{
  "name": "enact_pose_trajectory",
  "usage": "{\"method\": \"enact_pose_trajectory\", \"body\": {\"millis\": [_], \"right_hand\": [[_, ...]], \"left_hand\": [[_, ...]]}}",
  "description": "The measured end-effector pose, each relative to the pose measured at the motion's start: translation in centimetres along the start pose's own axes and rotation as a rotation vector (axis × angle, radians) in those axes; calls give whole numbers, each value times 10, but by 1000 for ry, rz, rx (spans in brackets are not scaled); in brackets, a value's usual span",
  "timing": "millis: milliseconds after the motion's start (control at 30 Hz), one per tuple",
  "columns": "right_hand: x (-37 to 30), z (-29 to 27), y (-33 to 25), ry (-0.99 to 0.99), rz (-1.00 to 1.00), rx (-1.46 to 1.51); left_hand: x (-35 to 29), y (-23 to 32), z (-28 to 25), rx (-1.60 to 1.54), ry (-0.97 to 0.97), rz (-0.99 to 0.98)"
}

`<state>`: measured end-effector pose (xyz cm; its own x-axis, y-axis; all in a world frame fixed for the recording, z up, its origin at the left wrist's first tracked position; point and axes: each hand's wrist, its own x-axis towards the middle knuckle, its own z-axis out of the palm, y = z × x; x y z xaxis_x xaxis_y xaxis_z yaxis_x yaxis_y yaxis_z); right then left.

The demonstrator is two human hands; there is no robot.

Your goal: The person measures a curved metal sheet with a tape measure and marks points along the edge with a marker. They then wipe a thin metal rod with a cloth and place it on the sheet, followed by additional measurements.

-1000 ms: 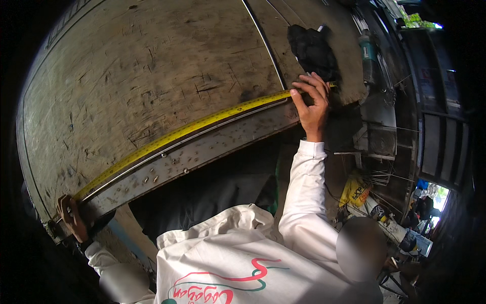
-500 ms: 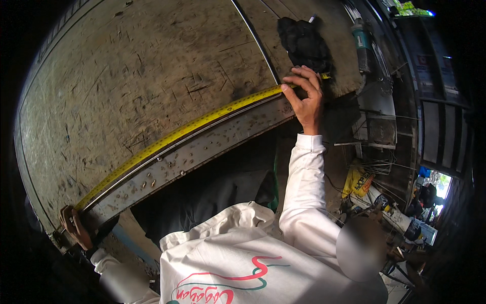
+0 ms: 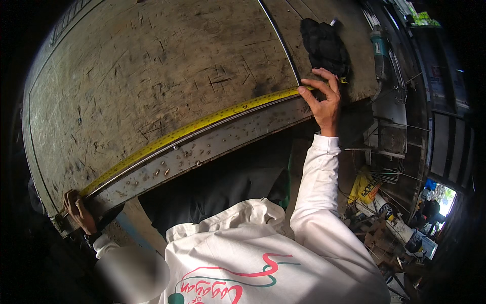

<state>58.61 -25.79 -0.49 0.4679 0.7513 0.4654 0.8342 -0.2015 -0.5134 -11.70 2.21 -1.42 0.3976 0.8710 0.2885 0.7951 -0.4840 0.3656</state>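
A yellow tape measure [image 3: 197,123] is stretched along the near edge of the worn wooden tabletop [image 3: 152,66]. Beside it runs a thin metal rod [image 3: 185,137], on the side of the metal edge strip [image 3: 228,134]. At the tape's left end, the fingers of my left hand [image 3: 80,213] are curled over it at the table corner. My right hand [image 3: 325,99] has its thumb and bent fingers closed about the tape near the right end; a bit of yellow shows past the fingertips. Another metal rod [image 3: 280,38] comes from the far side to the tape, ending near my right thumb.
A bundle of black cloth [image 3: 325,45] lies just beyond my right hand. A teal and black power tool [image 3: 378,50] is at the table's right side. Lower right, a yellow bag [image 3: 363,185] and cluttered supplies stand near a metal rack [image 3: 392,139].
The whole scene has shifted slightly to the right in view. Both hands keep their places on the tape measure, and the rods lie as before.
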Motion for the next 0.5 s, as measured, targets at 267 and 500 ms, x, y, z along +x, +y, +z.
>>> {"method": "enact_pose_trajectory", "body": {"millis": [267, 500], "right_hand": [[1, 0, 0, 0, 22, 47], [1, -1, 1, -6, 27, 64]], "left_hand": [[0, 3, -2, -8, -9, 11], [-1, -1, -4, 0, -27, 51]]}}
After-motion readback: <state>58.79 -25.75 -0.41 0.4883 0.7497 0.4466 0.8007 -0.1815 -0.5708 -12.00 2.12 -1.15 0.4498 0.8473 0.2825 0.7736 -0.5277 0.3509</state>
